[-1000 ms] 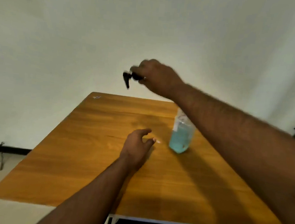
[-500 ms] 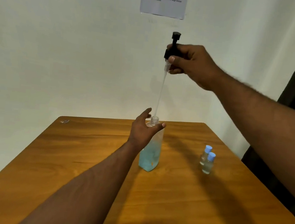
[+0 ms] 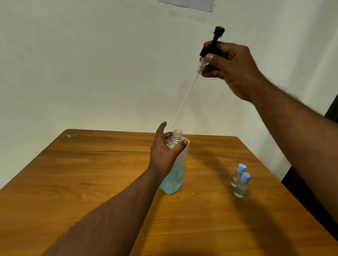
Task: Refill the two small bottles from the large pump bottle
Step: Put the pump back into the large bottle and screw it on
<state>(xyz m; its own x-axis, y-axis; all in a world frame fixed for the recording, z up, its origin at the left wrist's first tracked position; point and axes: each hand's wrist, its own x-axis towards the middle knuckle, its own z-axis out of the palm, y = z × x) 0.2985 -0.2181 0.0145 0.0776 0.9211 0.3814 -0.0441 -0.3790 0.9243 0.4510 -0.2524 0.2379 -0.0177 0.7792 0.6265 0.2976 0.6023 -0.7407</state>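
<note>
Bare left hand point(image 3: 164, 154) and bare left forearm point(image 3: 115, 215), uncovered all the way down to the lower edge of the head view, with fine short hair along the forearm and a short, trimmed nail showing on the thumb. Bare right hand point(image 3: 230, 68) and right forearm point(image 3: 305, 144) likewise, unclothed as far as the right edge, with denser short hair standing out along the upper outline of wrist and forearm, knuckles lightly ridged, and a short, trimmed thumbnail. Upper arms and shoulders out of view, so cannot tell of clothing higher up.
</note>
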